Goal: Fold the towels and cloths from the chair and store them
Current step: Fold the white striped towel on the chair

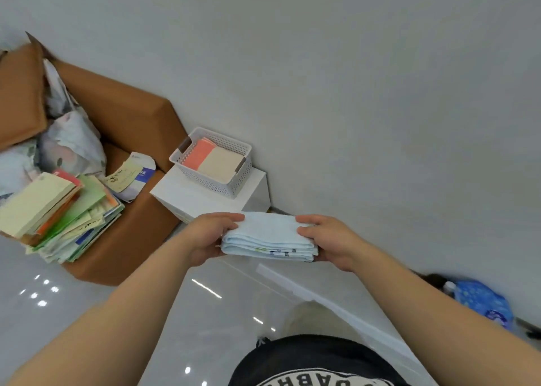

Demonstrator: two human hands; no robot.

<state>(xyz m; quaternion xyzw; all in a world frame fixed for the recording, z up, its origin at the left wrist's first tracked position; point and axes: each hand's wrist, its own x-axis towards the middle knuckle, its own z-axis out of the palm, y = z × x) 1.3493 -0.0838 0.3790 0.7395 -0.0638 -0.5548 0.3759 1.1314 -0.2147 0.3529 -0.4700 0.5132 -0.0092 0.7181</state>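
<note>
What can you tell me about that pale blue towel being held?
The pale blue towel is soft-looking cloth, folded into a flat stack of several layers, with a small green and dark blue pattern on its near edge. It is held level in the air, the left hand gripping one end and the right hand the other.

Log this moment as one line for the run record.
stage: folded, not yet stored | left hand: grips light blue towel left end | right hand: grips right end | white basket: holds pink cloth, beige cloth
</note>
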